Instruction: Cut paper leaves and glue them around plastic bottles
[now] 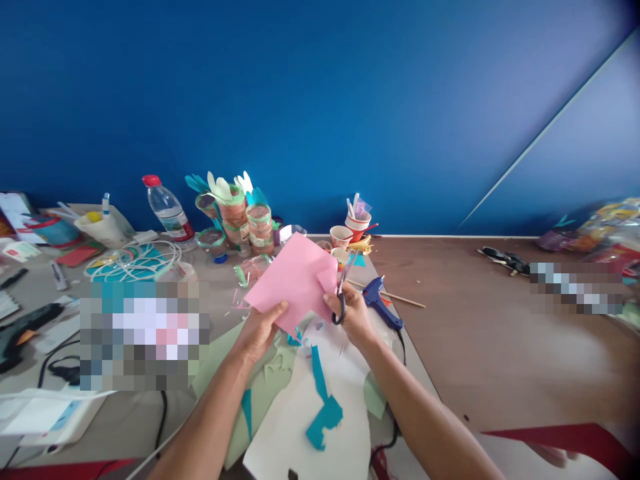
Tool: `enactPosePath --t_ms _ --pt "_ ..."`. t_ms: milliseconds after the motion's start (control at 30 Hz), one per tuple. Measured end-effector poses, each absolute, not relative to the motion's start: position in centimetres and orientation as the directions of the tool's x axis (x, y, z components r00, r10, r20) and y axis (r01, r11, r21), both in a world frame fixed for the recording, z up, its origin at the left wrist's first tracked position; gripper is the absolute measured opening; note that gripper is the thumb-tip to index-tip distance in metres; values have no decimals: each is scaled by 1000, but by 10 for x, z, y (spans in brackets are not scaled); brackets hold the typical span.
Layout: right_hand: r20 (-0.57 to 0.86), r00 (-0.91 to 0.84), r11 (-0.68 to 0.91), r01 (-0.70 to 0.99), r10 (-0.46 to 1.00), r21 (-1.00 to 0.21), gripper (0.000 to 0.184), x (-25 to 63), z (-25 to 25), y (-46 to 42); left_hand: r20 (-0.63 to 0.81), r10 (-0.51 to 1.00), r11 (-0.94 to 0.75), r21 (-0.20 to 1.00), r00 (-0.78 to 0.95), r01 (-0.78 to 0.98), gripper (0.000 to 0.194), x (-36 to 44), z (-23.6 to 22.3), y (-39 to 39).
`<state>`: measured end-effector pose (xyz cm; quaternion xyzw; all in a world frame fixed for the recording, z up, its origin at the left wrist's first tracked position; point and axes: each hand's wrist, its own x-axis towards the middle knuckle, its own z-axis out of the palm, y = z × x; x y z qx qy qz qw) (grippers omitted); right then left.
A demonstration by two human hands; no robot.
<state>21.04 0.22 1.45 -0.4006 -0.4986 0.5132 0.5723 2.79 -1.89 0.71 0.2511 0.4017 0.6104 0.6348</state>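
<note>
My left hand (261, 328) is closed on the lower edge of a pink paper sheet (293, 277), thumb on top, holding it up over the table. My right hand (350, 312) grips scissors (344, 288) through their dark handles, with the blades at the sheet's right edge. Under both hands lie white paper (320, 407), pale green sheets (260, 390) and teal paper scraps (324, 410).
A blue glue gun (380, 301) and a wooden stick (400, 298) lie to the right of my right hand. Decorated jars (247, 223), a water bottle (167, 212) and paper cups (350, 230) stand by the blue wall. Brown floor (500, 333) lies right of the table.
</note>
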Motion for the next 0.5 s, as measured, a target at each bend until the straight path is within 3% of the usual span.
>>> enactPosePath --t_ms 200,333,500 --pt "283 52 287 -113 958 -951 35 217 11 3 -195 957 2 744 -215 -669 36 25 13 -13" --pt "251 -131 240 -94 959 -966 41 210 11 -2 -205 939 -68 676 -276 -734 34 22 16 -10" --pt "217 -289 194 -107 932 -975 42 199 5 -13 -178 949 -70 682 -259 -728 33 25 13 -10"
